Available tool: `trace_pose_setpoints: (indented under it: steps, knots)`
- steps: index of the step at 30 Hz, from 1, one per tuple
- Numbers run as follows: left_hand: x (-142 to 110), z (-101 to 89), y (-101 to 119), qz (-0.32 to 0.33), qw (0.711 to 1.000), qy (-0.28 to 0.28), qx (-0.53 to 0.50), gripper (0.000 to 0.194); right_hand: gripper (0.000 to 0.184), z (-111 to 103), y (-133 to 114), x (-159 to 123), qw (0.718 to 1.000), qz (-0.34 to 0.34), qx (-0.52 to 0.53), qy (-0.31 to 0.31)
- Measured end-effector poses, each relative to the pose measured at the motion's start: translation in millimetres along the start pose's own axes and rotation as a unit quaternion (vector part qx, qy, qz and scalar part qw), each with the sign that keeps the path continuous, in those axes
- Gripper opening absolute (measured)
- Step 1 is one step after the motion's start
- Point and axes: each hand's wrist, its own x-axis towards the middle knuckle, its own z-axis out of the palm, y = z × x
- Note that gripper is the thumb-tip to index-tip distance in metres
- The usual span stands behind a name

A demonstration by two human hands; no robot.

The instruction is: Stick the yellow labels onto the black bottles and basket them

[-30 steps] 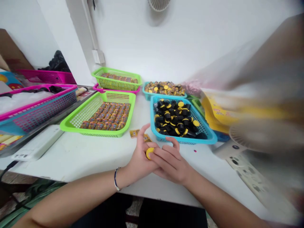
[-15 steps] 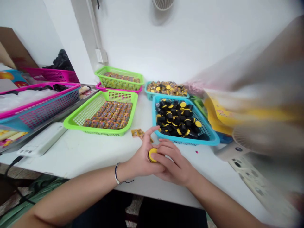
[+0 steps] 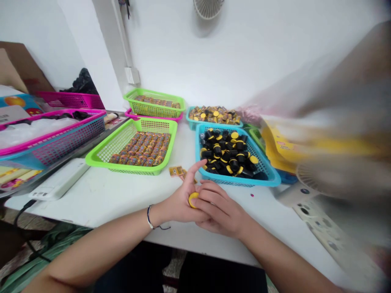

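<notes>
Both hands are pressing a yellow round cap (image 3: 193, 200) between them over the tabletop (image 3: 116, 199).

The right hand (image 3: 220, 209) is curling its fingers (image 3: 210, 198) over the cap, while the left hand (image 3: 179, 205) is cradling it from below and pointing its index finger (image 3: 197, 167) outward, clear of the cap. Small gold packets (image 3: 176, 171) are lying just beyond the fingertips, a blue basket (image 3: 241, 182) of black-and-yellow pieces is sitting right of them, and a green basket (image 3: 131, 170) is sitting left.
</notes>
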Motion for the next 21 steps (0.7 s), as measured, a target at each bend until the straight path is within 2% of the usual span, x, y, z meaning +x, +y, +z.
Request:
trace_pose_setpoints:
  steps: [9,17,21]
  knots:
    - [-3.3,-0.6,-0.2,-0.016,0.999,0.009,0.033,0.110,0.038,-1.1,1.0,2.9,0.999,-0.006,0.044,0.006]
    - [-5.5,2.1,-2.0,-0.033,0.997,0.061,0.038,0.108,0.047,-1.5,0.0,2.8,0.998,0.008,0.059,-0.002]
    - [-5.1,2.7,-2.1,-0.033,0.996,0.075,0.042,0.105,0.045,0.1,0.8,1.3,0.998,0.012,0.061,-0.005]
